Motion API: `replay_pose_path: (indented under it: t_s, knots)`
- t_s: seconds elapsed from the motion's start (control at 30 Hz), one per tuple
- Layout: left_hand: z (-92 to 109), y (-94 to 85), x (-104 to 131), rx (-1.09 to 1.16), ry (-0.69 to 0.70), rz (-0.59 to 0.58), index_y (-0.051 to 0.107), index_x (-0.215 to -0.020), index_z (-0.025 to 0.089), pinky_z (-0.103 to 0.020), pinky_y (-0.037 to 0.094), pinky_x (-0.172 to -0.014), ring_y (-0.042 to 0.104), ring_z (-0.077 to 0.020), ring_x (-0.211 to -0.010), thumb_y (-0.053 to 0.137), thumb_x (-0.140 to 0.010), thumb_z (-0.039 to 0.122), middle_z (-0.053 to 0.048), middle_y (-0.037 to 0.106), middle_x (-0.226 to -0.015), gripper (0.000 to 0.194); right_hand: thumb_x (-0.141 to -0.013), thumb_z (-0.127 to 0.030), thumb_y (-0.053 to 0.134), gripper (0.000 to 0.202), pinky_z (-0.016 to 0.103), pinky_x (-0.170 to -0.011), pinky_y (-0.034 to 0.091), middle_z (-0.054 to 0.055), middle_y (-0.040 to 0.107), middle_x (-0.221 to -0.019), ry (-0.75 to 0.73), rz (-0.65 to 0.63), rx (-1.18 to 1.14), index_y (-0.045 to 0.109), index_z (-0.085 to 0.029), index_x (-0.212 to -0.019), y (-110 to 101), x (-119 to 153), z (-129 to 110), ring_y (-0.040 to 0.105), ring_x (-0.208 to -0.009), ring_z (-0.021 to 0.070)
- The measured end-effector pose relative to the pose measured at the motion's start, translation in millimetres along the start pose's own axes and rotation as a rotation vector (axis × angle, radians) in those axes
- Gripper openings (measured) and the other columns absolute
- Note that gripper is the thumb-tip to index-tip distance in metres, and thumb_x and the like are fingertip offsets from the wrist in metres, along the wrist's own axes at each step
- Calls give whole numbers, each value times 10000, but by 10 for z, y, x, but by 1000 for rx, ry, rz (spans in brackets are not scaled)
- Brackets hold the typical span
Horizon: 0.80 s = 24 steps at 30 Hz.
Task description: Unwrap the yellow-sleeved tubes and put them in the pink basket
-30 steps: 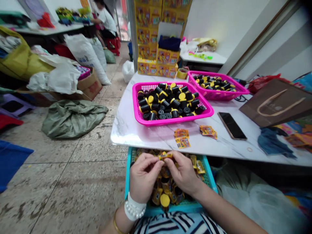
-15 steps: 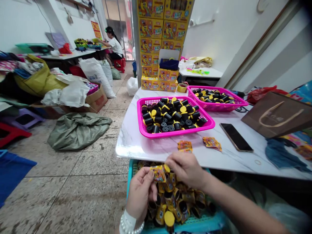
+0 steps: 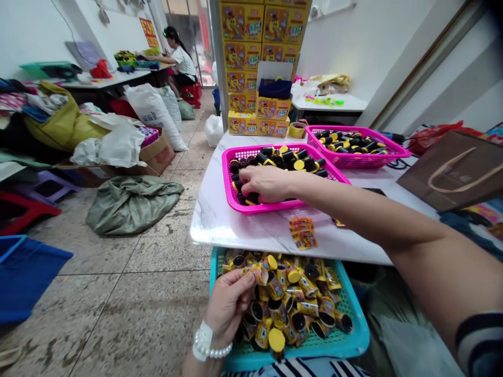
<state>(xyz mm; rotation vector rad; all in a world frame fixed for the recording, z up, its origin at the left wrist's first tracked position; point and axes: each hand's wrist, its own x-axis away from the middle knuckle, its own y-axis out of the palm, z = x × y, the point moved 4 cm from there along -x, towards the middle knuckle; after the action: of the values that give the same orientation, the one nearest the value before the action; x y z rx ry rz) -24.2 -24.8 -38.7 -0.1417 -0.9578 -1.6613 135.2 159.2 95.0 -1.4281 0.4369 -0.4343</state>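
Observation:
In my left hand (image 3: 229, 303) is a small cylinder in a yellow printed wrapper (image 3: 257, 273) with a yellow cap, pinched between thumb and fingers. Below it, a teal basket (image 3: 356, 335) holds many similar wrapped cylinders, some showing dark open ends. My right hand (image 3: 267, 183) reaches into the near pink basket (image 3: 251, 209), at its left side. Its fingertips dip among black cylinders with yellow caps (image 3: 288, 156), and whether they grip one cannot be made out. Printed yellow-orange wrappers (image 3: 302, 233) lie on the white table (image 3: 212, 220) in front of that basket.
A second pink basket (image 3: 361, 159) of black cylinders stands behind on the right, near a brown paper bag (image 3: 451, 173). Stacked yellow boxes (image 3: 242, 55) rise at the back. A green sack (image 3: 133, 204) lies on the floor. Another person (image 3: 183, 63) sits at a far table.
My right hand has left the wrapped cylinder and moved up and forward into the near pink basket. The left hand still holds the wrapped cylinder. The view has shifted slightly.

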Motion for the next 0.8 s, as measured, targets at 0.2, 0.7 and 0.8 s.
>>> replay_pose_path:
  t_s: [0.2, 0.7, 0.8]
  knots:
    - [85, -7, -35, 79, 22, -9, 717, -764, 108, -120, 141, -376, 255, 2, -405, 927, -578, 371, 76, 436, -473, 385, -805, -246, 705, 331, 307, -691, 513, 42, 618, -926, 507, 679, -531, 626, -193, -1123, -286, 819, -347, 598, -792, 178]
    - [-26, 338, -196, 258, -111, -180, 708, -886, 80, -80, 200, -355, 340, 4, -480, 903, -627, 225, 54, 478, -659, 356, -767, -407, 807, 376, 349, -834, 605, 58, 744, -977, 763, 775, -1548, 573, -231, -1003, 617, 1353, -1335, 728, -902, 192]
    - [-34, 377, -187, 293, -115, -183, 703, -896, 89, -78, 221, -353, 353, 5, -473, 904, -621, 205, 51, 518, -669, 360, -779, -374, 801, 350, 346, -847, 607, 56, 743, -968, 797, 795, -1424, 592, -220, -1013, 606, 1372, -1374, 728, -902, 189]
